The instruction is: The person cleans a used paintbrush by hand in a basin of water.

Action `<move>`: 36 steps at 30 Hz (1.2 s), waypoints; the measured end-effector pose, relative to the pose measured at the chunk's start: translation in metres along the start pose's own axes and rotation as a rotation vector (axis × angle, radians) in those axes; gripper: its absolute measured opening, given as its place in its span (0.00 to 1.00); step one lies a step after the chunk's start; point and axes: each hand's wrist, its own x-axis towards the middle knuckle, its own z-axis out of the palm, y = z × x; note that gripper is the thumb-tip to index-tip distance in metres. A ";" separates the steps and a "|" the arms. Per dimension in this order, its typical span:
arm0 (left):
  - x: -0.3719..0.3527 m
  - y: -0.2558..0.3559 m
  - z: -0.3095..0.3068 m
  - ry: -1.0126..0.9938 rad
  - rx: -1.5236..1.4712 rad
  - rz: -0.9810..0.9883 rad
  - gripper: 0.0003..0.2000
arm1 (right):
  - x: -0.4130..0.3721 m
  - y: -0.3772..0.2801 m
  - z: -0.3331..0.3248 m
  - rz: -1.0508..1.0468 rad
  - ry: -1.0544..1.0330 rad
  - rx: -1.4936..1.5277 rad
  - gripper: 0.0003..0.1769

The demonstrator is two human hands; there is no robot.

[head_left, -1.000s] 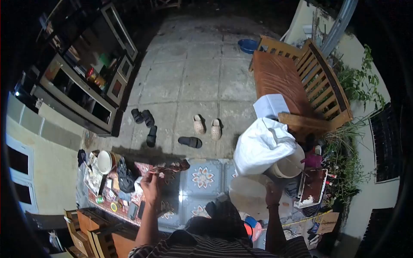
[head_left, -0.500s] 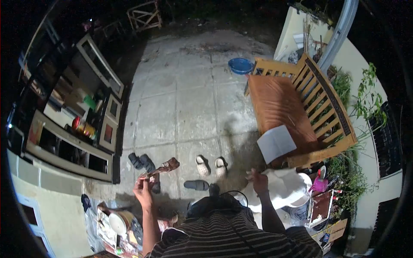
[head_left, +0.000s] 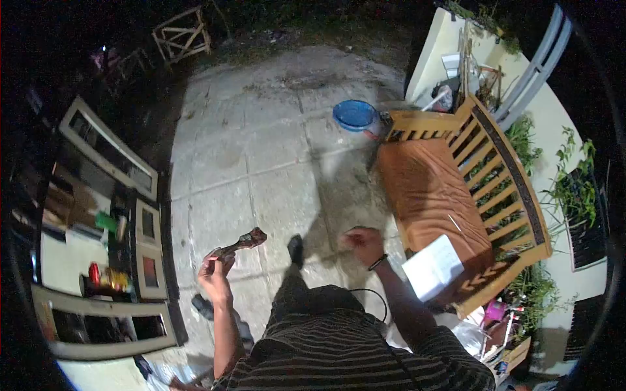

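pinching near end of dark reddish-brown strip (head_left: 246,241), left grip (head_left: 214,279) clamped on it; strip sits out sideways over paving (head_left: 215,176). looks light, thin, wrinkled; juts without drooping, so probably fairly stiff, maybe fragile; best taken gently at narrow part. slipperiness: cannot tell. right grip (head_left: 366,244) blurred, cannot tell if apart or together; white paper (head_left: 434,266) on bench (head_left: 424,122) nearby. blue basin (head_left: 354,115) farther off.

left hand (head_left: 215,279) pinching a dark, crumpled strip (head_left: 241,244) above pale paving (head_left: 222,202)
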 end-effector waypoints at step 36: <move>0.952 -0.412 0.851 -1.553 0.842 -0.904 0.06 | 0.710 0.286 0.136 1.127 1.333 0.318 0.18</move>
